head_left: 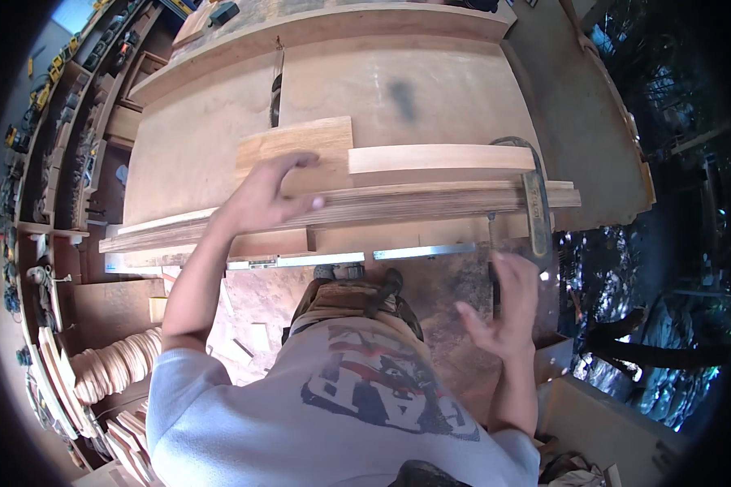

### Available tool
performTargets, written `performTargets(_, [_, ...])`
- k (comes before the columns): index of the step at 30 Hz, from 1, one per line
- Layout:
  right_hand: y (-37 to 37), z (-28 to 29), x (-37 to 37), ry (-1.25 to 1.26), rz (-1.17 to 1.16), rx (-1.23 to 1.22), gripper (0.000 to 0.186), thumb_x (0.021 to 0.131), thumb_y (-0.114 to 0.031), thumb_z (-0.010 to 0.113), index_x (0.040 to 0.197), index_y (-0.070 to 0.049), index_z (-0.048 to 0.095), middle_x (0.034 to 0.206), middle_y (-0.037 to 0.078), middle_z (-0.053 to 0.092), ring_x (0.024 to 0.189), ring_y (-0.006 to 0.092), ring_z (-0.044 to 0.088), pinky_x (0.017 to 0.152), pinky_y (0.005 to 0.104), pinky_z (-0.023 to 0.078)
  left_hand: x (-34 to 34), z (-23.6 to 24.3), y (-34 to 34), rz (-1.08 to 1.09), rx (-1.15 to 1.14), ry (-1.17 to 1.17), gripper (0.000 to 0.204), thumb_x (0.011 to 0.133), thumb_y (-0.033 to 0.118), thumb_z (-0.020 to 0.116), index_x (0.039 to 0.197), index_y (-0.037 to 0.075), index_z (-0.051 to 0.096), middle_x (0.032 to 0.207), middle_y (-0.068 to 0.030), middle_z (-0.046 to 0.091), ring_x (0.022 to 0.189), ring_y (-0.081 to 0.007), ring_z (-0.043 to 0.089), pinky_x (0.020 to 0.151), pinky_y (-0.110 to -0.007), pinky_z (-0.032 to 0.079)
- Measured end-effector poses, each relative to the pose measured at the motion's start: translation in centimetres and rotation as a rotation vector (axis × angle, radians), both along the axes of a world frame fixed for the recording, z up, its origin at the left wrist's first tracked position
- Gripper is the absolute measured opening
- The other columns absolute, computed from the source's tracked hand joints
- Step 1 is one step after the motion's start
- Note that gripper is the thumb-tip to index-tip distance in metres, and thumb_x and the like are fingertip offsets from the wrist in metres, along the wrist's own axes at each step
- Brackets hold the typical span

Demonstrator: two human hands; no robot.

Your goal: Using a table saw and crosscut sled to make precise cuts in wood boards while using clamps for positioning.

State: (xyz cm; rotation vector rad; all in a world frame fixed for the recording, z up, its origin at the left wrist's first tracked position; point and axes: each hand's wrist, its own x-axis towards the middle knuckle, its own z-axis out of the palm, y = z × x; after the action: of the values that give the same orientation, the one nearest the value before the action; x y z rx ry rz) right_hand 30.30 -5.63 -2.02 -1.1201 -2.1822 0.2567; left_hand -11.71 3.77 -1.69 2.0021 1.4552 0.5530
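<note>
A long stack of thin wooden strips (pixel 398 197) lies along the near edge of the workbench (pixel 211 134). My left hand (pixel 260 197) is over the strips, thumb and fingers apart, holding nothing. Just beyond it lies a flat wooden board (pixel 300 138), partly hidden by the hand. A pale wooden block (pixel 439 159) sits beside that board, along the far side of the strips. At its right end a dark bar clamp (pixel 536 207) spans the block and strips. My right hand (pixel 510 312) is open close to the clamp's screw handle, with thumb and fingers spread.
Metal rails (pixel 422 252) run along the bench's front edge. A raised wooden ledge (pixel 333 28) crosses its far side. Shelves (pixel 65 154) with tools stand at left, above a ribbed roll (pixel 118 363). Wood offcuts (pixel 240 351) lie on the floor.
</note>
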Motion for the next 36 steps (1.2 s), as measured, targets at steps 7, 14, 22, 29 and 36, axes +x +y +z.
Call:
performTargets(7, [6.3,-0.3,-19.4,-0.368,0.409,-0.135,0.066,0.078,-0.02,0.075,0.135,0.009,0.057,0.138,0.025,0.058,0.136,0.0439,0.053,0.118,0.0546,0.04,-11.6,-3.3,-6.4,0.026,0.126,0.253,0.101,0.067,0.039,0.094,0.148,-0.004,0.05,0.152,-0.0281,0.051,0.138,-0.0478,0.05,0.117,-0.051,0.041])
performTargets(14, [12.1,-4.4,-27.5,-0.661,0.358,-0.201,0.057,0.08,-0.01,0.066,0.131,0.014,0.058,0.145,0.034,0.053,0.14,0.0481,0.049,0.121,0.0526,0.038,-17.1,-3.1,-3.0,-0.012,-0.478,0.307,0.125,0.061,0.03,0.096,0.159,-0.007,0.027,0.138,-0.0328,0.058,0.127,-0.0492,0.057,0.11,-0.051,0.049])
performTargets(22, [15.8,-4.7,-27.9,-0.667,0.478,-0.497,0.053,0.073,-0.017,0.069,0.116,0.014,0.064,0.138,0.037,0.058,0.13,0.0494,0.059,0.114,0.054,0.045,-19.8,-5.3,0.6,-0.404,-0.56,0.22,0.125,0.068,0.032,0.092,0.158,-0.011,0.018,0.146,-0.0429,0.047,0.132,-0.0508,0.055,0.111,-0.048,0.049])
performTargets(29, [16.8,-6.0,-28.6,-0.638,0.451,-0.563,0.031,0.082,-0.015,0.066,0.107,0.004,0.071,0.128,0.032,0.067,0.118,0.0473,0.067,0.1,0.0557,0.056,-20.8,-7.1,1.4,-0.44,-0.584,0.091,0.084,0.083,0.027,0.068,0.149,-0.017,0.039,0.135,-0.0457,0.054,0.128,-0.0556,0.058,0.107,-0.057,0.049])
performTargets(36, [17.8,-6.2,-28.4,-0.743,0.479,-0.491,0.014,0.094,-0.011,0.065,0.101,-0.002,0.074,0.122,0.027,0.072,0.114,0.044,0.07,0.097,0.0526,0.059,-20.7,-8.1,2.5,-0.491,-0.558,0.074,0.061,0.092,0.018,0.051,0.144,-0.015,0.049,0.128,-0.046,0.059,0.117,-0.0526,0.066,0.104,-0.055,0.052])
